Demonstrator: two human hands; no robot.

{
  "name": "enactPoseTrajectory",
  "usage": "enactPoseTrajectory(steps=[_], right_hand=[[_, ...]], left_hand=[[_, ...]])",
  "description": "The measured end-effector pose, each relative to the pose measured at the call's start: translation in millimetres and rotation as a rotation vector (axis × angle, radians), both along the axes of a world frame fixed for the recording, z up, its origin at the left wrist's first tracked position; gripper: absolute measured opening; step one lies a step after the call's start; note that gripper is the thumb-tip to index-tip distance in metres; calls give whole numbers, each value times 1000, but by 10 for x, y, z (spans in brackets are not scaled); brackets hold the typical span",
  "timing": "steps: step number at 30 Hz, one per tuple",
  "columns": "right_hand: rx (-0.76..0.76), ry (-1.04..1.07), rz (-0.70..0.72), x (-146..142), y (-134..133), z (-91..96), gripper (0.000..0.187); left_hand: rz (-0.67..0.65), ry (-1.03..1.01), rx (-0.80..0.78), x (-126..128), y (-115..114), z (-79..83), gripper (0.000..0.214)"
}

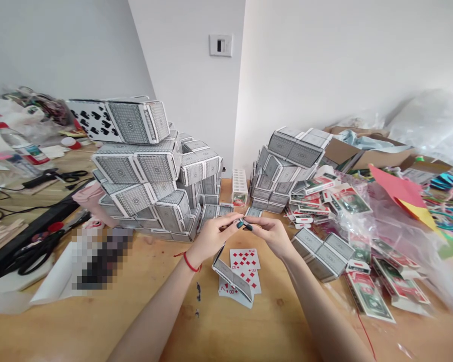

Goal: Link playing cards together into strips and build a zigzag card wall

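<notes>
My left hand [214, 234] and my right hand [269, 232] meet over the wooden table [98, 327], fingertips pinched together on a small thing I cannot make out. A red string circles my left wrist. Just below the hands lie several red playing cards [245, 261] face up, with a folded card piece [232, 277] leaning on them.
A tall stack of card-built boxes [151, 171] stands at left, a smaller pile [287, 161] at right. Card packs [366, 294] and plastic bags litter the right side. Scissors [33, 254] and a blurred object [98, 256] lie at left. Cardboard box [362, 151] sits behind.
</notes>
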State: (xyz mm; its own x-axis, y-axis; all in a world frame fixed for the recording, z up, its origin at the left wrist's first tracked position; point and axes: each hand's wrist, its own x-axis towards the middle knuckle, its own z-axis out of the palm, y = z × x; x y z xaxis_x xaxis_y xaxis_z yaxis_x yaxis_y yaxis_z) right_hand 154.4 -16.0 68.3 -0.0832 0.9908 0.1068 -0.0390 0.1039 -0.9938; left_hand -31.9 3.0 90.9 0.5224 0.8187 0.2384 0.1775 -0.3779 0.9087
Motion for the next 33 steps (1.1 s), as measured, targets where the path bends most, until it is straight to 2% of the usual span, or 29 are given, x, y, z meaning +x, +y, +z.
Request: enactPoseTrajectory(steps=[8, 22, 33], right_hand=[[14, -1, 34, -16, -9, -9, 25], [53, 17, 99, -57, -20, 17, 21], [16, 55, 101, -27, 6, -70, 20]], left_hand=[[-27, 119, 57, -5, -29, 49, 39], [-57, 178, 97, -29, -34, 85, 40], [-31, 150, 79, -4, -61, 92, 38]])
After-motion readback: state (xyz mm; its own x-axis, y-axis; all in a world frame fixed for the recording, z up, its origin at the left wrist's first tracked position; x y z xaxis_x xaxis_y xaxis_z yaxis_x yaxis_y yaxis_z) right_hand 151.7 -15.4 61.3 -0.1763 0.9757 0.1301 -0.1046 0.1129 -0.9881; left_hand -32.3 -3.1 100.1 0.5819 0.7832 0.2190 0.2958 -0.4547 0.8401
